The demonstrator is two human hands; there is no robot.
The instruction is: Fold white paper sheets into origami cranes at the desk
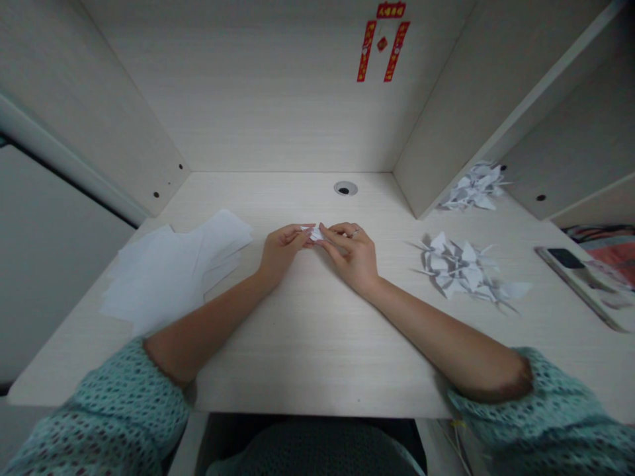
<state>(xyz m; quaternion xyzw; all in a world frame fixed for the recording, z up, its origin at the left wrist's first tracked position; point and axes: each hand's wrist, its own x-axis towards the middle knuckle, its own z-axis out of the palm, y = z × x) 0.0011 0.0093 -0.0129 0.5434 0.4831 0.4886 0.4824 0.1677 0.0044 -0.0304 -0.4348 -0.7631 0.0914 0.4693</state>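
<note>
Between my two hands, over the middle of the desk, is a small folded piece of white paper [316,233]. My left hand [284,248] pinches its left side with thumb and fingers. From the right, my right hand [353,254], with a ring on one finger, grips the other side between thumb and fingertips. The fingers cover much of the paper, so its exact shape is hard to make out. Left of my left hand lies a spread stack of white paper sheets [183,264]. To the right of my right hand sits a pile of folded white paper cranes [456,264].
Another heap of folded paper [477,187] lies farther back, beside the upright partition [446,106]. A phone [583,284] rests at the desk's right side, near a coloured cloth [610,248]. A round cable hole [346,188] is set near the back panel, which bears red stickers [381,43].
</note>
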